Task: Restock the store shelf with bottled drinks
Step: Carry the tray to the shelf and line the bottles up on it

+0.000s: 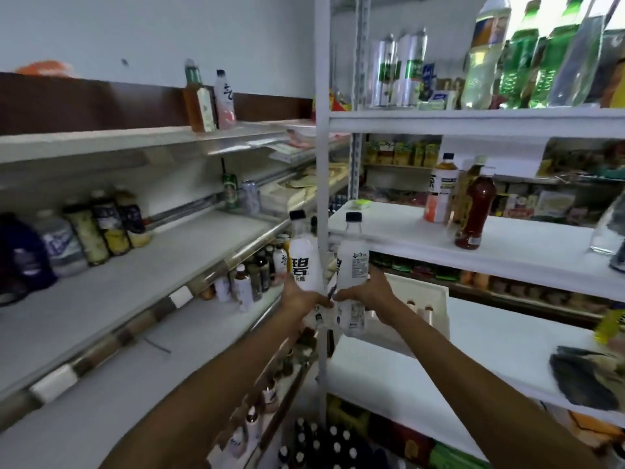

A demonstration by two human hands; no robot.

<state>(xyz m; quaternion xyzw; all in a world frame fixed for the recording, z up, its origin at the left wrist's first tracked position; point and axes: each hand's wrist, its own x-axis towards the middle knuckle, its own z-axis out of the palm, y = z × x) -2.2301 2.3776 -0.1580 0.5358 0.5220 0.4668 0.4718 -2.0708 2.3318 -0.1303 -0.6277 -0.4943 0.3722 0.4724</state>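
Both arms out, hands side by side at the centre of the view, each wrapped around the lower body of a bottle. Left hand [301,297] grips the left white bottle [304,257]: black cap up, long axis near vertical with a slight lean left, big printed label facing the camera. Right hand [367,292] grips the right white bottle [351,262]: also cap up, near upright, small-print side showing. The two bottles are just beside each other, and the hands nearly touch at the knuckles. More white-labelled plastic shows below the hands, too blurred to say whether it is another bottle. Directly behind them is the white upright post [322,184] that splits the two racks, so either rack is reachable. My read: the right bottle goes up and right onto the white middle shelf [507,252], the left bottle left onto the grey cooler shelf [152,265]; each hand is nearer its own side. The white shelf has a wide bare front strip; farther right a red sauce bottle [473,214] and an orange-label tea bottle [439,191] stand upright, well apart from the hands. The cooler shelf is bare in the middle, with dark-capped bottles [105,225] clustered at far left. Main risk is clipping the post or the shelf lip while lifting.
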